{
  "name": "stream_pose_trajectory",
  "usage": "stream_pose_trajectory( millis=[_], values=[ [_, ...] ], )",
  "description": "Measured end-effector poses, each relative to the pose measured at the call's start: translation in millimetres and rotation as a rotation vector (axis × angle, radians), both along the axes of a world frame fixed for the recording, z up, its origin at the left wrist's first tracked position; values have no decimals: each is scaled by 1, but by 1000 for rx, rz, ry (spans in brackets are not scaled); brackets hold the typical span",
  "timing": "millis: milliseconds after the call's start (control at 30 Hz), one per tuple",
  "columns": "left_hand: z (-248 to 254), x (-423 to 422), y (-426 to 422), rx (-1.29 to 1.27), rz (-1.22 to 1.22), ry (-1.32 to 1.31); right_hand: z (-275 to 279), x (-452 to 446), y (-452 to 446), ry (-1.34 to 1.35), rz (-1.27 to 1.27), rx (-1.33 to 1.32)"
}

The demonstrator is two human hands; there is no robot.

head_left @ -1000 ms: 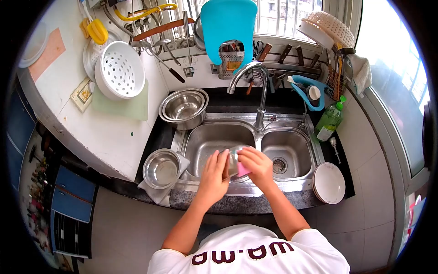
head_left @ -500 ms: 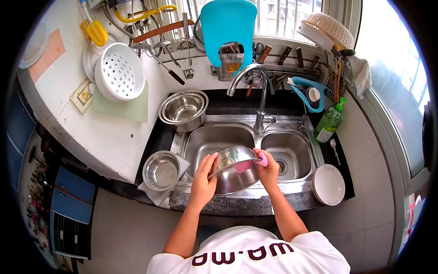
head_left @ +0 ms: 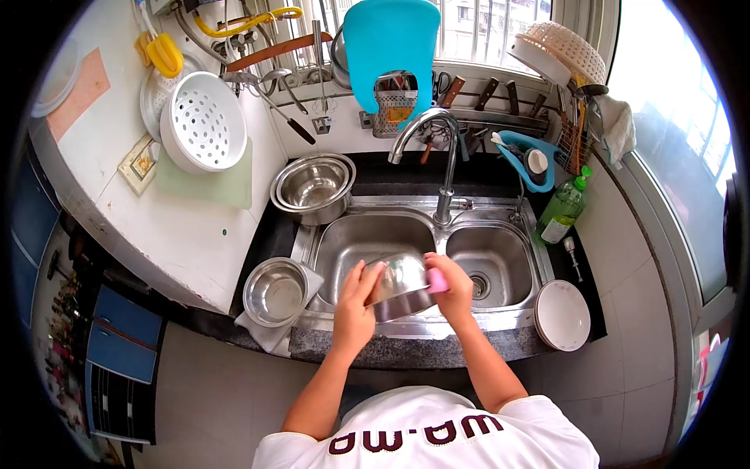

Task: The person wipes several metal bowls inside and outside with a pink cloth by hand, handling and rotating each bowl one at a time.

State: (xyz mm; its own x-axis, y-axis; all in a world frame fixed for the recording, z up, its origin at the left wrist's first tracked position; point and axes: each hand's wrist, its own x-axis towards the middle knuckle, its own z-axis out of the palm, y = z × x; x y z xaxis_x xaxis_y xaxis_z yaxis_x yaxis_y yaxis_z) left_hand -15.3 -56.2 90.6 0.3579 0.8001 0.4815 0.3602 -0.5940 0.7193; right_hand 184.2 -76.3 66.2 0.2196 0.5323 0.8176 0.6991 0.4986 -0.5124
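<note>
1. The left hand (head_left: 357,305) is curled around one side of a metal bowl (head_left: 402,289) and grips it.
2. The right hand (head_left: 457,293) is closed on a pink sponge (head_left: 437,280). The sponge is touching the other side of the bowl. I can't tell if this hand holds up the bowl too.
3. The metal bowl is tipped and up in the air, over the front of the big sink (head_left: 331,244).
4. The rubbing looks part way along: the sponge is on the bowl, and the bowl is not put down.
5. I see no water coming from the tap (head_left: 447,172). I can't tell if there is soap on the bowl.
6. Shiny bowls (head_left: 322,213) sit together at the back left corner, a small bowl (head_left: 251,302) sits at the front left, and white bowls (head_left: 562,315) sit on the right. No hand touches these.
7. I can't tell which of those are clean or dirty, so I can't count what is left.
</note>
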Motion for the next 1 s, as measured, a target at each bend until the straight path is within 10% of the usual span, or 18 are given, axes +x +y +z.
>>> stream_pose_trajectory(
  millis=[133,267,467,633,800,1000],
  values=[
    [-4,-2,1,-208,-162,-419,-19,9,-1,402,54,-160],
    [9,-10,2,25,32,41,-14,8,-3,426,56,-172],
    [11,14,-8,203,47,241,25,-13,-7,-265,47,61],
    [1,7,-4,140,21,172,21,-4,-5,-232,73,45],
    [3,-5,0,-185,-145,-392,-14,15,-7,400,69,-250],
    [20,-4,-2,-23,-47,-38,-4,18,-4,179,47,-121]
  ],
)
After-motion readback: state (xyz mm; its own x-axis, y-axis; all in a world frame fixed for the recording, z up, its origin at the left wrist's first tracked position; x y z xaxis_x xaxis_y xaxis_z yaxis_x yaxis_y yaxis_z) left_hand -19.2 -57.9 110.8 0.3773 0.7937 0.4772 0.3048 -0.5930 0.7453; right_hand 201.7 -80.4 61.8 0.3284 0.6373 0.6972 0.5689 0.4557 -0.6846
